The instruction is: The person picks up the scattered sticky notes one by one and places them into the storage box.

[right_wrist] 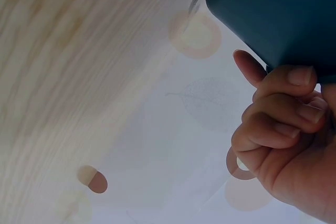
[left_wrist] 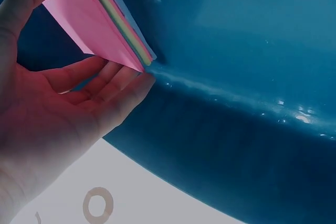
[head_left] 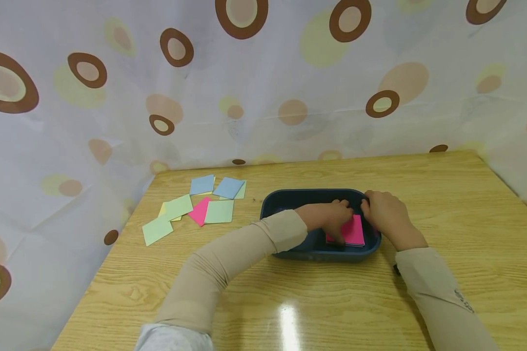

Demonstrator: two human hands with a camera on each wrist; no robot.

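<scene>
A dark blue plastic basin point(head_left: 320, 256) stands on the table. Inside its right part lies a stack of sticky notes point(head_left: 354, 230), pink on top. Edge-on in the left wrist view, the stack point(left_wrist: 97, 24) shows pink, yellow, green and blue layers. My left hand point(head_left: 335, 218) reaches into the basin and holds the stack, thumb at one edge and fingertips at the opposite one point(left_wrist: 68, 103). At the basin's right end, my right hand point(head_left: 388, 214) grips the rim, its fingers curled in the right wrist view point(right_wrist: 283, 124).
Left of the basin, loose paper notes lie spread on the wooden table point(head_left: 263, 312): blue ones point(head_left: 202, 185), green ones point(head_left: 219, 212), a pink one point(head_left: 198, 212) and yellow ones partly covered. A patterned curtain point(head_left: 263, 87) hangs behind and beside the table.
</scene>
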